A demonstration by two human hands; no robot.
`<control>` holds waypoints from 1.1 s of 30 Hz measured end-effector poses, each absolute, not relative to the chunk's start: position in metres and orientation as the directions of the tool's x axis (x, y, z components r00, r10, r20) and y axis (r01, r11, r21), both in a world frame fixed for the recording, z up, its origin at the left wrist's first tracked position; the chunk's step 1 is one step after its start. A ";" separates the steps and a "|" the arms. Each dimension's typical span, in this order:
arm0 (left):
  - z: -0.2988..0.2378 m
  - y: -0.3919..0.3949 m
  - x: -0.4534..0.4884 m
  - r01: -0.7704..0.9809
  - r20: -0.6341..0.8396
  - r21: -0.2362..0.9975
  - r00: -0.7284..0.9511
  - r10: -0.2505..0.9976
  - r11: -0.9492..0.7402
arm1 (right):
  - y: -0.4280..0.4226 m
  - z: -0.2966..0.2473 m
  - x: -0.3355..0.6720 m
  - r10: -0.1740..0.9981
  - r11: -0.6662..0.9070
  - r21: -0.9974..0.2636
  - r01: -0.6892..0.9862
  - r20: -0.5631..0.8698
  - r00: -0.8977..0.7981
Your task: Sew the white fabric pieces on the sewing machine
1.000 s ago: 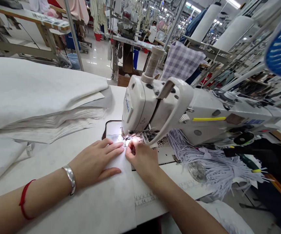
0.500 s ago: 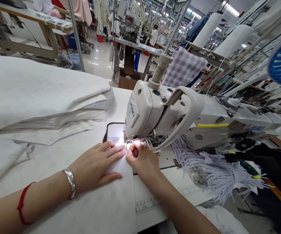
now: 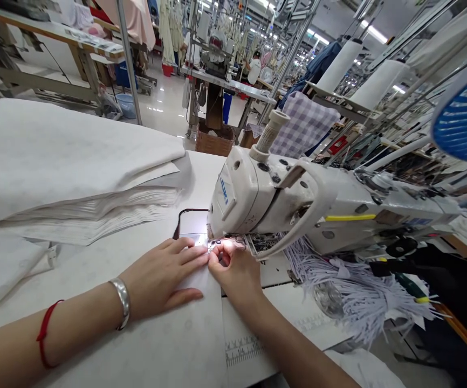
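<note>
White fabric (image 3: 169, 345) with a faint pattern lies flat on the sewing table, its right edge running up to the needle area of a white sewing machine (image 3: 241, 199). My left hand (image 3: 160, 277) rests palm down on this fabric, fingers stretched toward the lit needle plate (image 3: 195, 229). Close beside its fingertips, my right hand (image 3: 237, 272) pinches the fabric's edge between thumb and index finger, just in front of the presser foot. The machine head and my fingers partly hide the needle and foot.
A folded stack of white fabric (image 3: 80, 161) lies at the left. Bundled white strips (image 3: 363, 296) sit right of the machine. Printed ruler marks (image 3: 244, 350) run along the table's near side. Thread cones (image 3: 383, 83) and a blue-and-white round object (image 3: 466, 113) stand at upper right.
The camera view has shifted slightly, so the machine and table appear a little lower. Both hands keep nearly the same places and grip at the needle area.
</note>
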State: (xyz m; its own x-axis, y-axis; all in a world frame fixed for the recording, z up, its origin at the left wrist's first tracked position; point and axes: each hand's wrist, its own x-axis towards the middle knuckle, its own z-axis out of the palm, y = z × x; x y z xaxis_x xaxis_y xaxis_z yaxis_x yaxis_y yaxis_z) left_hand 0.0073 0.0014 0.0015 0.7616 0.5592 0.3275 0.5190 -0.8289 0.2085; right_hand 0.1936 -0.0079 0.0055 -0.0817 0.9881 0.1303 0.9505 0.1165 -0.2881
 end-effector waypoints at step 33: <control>0.010 -0.009 0.018 0.531 0.236 0.272 0.772 0.590 -0.803 | -0.030 0.004 0.189 0.958 0.218 -0.330 0.919 0.253 -0.137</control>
State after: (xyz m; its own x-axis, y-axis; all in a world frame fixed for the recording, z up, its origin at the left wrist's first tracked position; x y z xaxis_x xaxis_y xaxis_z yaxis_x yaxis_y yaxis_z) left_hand 0.0178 -0.0089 0.0105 0.7719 0.5904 0.2359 0.5310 -0.8027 0.2716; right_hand 0.1890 -0.0299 0.0040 -0.1367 0.9579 0.2526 0.9186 0.2181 -0.3296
